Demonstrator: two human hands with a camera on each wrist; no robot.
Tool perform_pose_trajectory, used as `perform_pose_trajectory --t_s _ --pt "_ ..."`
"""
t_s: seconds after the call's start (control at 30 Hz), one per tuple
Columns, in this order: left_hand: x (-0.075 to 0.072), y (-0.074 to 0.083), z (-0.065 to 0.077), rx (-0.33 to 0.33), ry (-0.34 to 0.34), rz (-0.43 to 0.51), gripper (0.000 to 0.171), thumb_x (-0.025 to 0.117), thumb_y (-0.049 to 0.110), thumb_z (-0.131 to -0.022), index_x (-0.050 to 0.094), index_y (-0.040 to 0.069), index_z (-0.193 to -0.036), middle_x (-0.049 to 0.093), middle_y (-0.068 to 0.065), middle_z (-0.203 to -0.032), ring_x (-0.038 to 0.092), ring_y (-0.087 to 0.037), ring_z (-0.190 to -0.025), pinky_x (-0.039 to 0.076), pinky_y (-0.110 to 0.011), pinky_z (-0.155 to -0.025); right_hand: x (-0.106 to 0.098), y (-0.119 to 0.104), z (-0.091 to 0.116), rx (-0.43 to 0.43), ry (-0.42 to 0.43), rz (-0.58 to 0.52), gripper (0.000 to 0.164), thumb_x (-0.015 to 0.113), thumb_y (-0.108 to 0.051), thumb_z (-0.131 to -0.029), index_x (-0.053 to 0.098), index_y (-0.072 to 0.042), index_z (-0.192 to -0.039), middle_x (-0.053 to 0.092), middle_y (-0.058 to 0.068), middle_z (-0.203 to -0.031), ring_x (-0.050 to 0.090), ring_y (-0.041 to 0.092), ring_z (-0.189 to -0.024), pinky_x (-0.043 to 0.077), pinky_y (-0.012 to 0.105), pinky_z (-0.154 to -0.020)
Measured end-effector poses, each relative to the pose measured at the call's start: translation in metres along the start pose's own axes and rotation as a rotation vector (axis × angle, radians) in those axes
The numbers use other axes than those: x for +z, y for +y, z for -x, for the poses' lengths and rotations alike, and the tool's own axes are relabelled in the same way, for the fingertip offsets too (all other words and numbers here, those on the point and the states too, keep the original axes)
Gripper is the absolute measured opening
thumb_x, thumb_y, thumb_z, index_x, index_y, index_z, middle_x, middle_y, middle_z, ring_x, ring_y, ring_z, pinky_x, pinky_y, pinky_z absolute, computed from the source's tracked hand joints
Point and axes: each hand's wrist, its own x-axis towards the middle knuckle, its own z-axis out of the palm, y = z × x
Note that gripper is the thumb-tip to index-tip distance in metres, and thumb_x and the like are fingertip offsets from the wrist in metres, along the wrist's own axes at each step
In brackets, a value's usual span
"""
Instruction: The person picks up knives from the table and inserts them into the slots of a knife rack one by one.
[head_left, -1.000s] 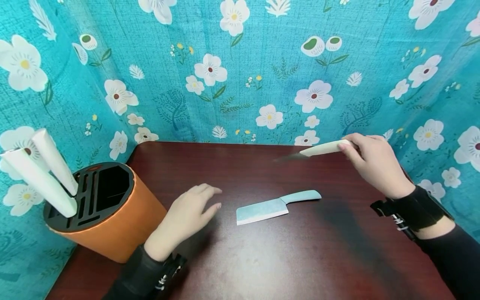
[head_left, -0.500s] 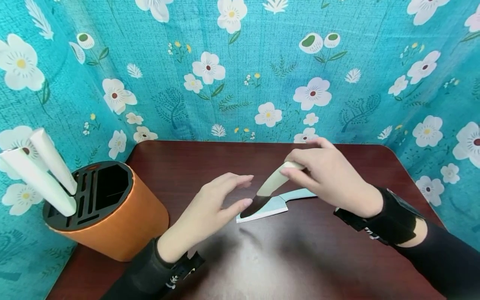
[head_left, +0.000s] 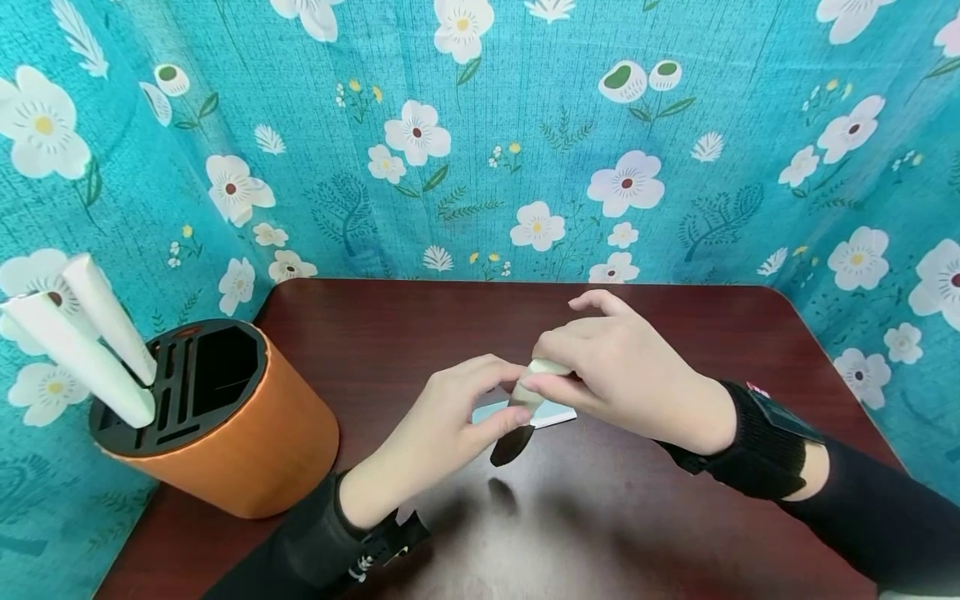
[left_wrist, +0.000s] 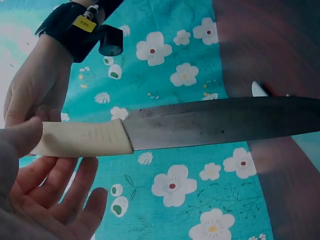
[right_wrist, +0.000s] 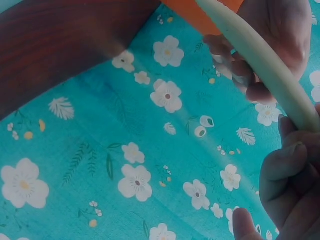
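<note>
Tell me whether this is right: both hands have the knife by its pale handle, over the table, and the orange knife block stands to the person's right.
Wrong side: the head view shows the orange knife block to the person's left. The left hand and right hand do have the knife by its pale handle, over the table.

A dark red-brown table [head_left: 420,321] carries an orange knife block [head_left: 281,437] and a partly hidden pale-blue cleaver [head_left: 555,413].

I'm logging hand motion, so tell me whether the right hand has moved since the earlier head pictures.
Yes: in the head view, the right hand has moved leftward, closer to the stationary orange knife block.
</note>
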Motion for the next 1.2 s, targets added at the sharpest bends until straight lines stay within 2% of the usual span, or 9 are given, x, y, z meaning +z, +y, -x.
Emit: perform_pose_trajectory --t_s 0.33,0.57,0.73,0.87,1.0,1.13,1.2 --pt "0.002 -0.002 0.002 0.006 0.086 0.010 0.020 0.076 0.012 -0.090 0.073 0.009 -0.110 0.072 0.001 -0.100 0.068 -0.009 -0.090 0.059 -0.023 -0.084 0.004 -0.001 -0.003 -0.013 0.010 -0.033 0.042 0.043 -0.040 -0.108 0.063 -0.017 -0.079 0.059 -0.013 -0.067 0.048 -0.001 -0.058 0.051 0.048 -0.089" --pt "-0.001 -0.002 0.004 -0.030 0.118 0.017 0.019 0.078 0.012 -0.088 0.074 0.011 -0.106 0.071 0.000 -0.096 0.070 -0.008 -0.083 0.060 -0.021 -0.075 0.001 0.001 -0.004 0.062 -0.028 -0.104 0.033 0.053 -0.042 -0.104 0.068 -0.018 -0.089 0.066 -0.013 -0.077 0.051 -0.002 -0.063 0.048 0.042 -0.089" --pt "-0.010 -0.002 0.006 -0.080 0.176 -0.078 0.021 0.079 0.013 -0.087 0.075 0.011 -0.107 0.071 0.000 -0.097 0.068 -0.007 -0.084 0.059 -0.021 -0.075 0.000 0.003 0.001 0.158 -0.091 -0.113 0.035 0.051 -0.045 -0.105 0.071 -0.018 -0.097 0.061 -0.014 -0.073 0.047 -0.001 -0.064 0.048 0.034 -0.084" --pt "-0.028 0.000 0.009 -0.125 0.284 -0.207 0.022 0.081 0.015 -0.086 0.075 0.011 -0.108 0.074 -0.001 -0.097 0.065 -0.007 -0.081 0.053 -0.021 -0.064 0.004 0.009 0.017 0.312 -0.228 -0.151 0.017 0.060 -0.035 -0.102 0.071 -0.022 -0.102 0.057 -0.017 -0.071 0.048 -0.002 -0.067 0.047 0.026 -0.072" --pt "-0.056 0.007 0.012 -0.167 0.446 -0.268 0.020 0.080 0.012 -0.087 0.076 0.008 -0.106 0.076 -0.004 -0.098 0.066 -0.006 -0.082 0.051 -0.014 -0.065 0.020 0.016 0.044 0.464 -0.399 -0.234 0.008 0.063 -0.029 -0.100 0.070 -0.026 -0.101 0.056 -0.020 -0.071 0.047 -0.006 -0.064 0.044 0.020 -0.062" --pt "-0.087 0.017 0.015 -0.191 0.622 -0.248 0.016 0.076 0.009 -0.090 0.075 0.003 -0.105 0.075 -0.008 -0.097 0.066 0.000 -0.081 0.050 -0.006 -0.071 0.046 0.019 0.076 0.490 -0.509 -0.295 0.005 0.065 -0.026 -0.099 0.070 -0.025 -0.098 0.054 -0.020 -0.068 0.042 -0.006 -0.059 0.041 0.017 -0.058" --pt "-0.102 0.022 0.017 -0.199 0.702 -0.233 0.015 0.074 0.013 -0.092 0.075 0.004 -0.104 0.074 -0.003 -0.095 0.067 0.000 -0.083 0.050 -0.007 -0.069 0.057 0.019 0.091 0.474 -0.557 -0.330 0.005 0.065 -0.023 -0.098 0.070 -0.024 -0.098 0.058 -0.020 -0.073 0.044 -0.007 -0.061 0.042 0.016 -0.059"
